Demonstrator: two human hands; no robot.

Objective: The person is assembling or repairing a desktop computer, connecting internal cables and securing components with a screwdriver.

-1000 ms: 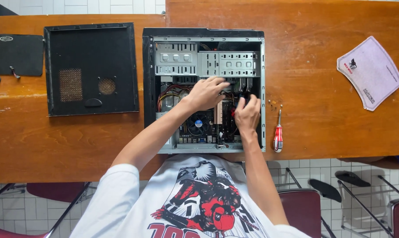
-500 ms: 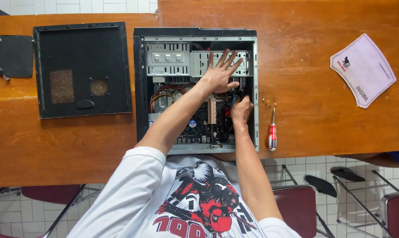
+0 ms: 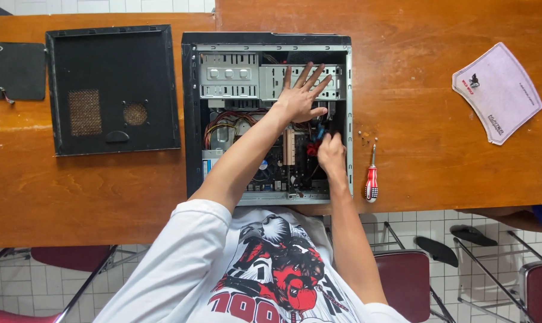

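Head view: left hand [image 3: 302, 96] spread flat on drive cage [image 3: 271, 75]; right hand [image 3: 331, 154] inside computer case [image 3: 190, 113].

Drive cage [image 3: 271, 81] and cables [image 3: 229, 122] crowd the case [image 3: 190, 119]; bare table [image 3: 420, 107] rightward.

A long wooden table [image 3: 450, 137] with a worn, glossy orange-brown top fills the upper two thirds of the frame. Below it, along the bottom edge, runs a floor of small white tiles [image 3: 19, 281]. Dark red chairs on metal frames stand there: one at lower left [image 3: 67, 257], others at lower right [image 3: 408, 281].
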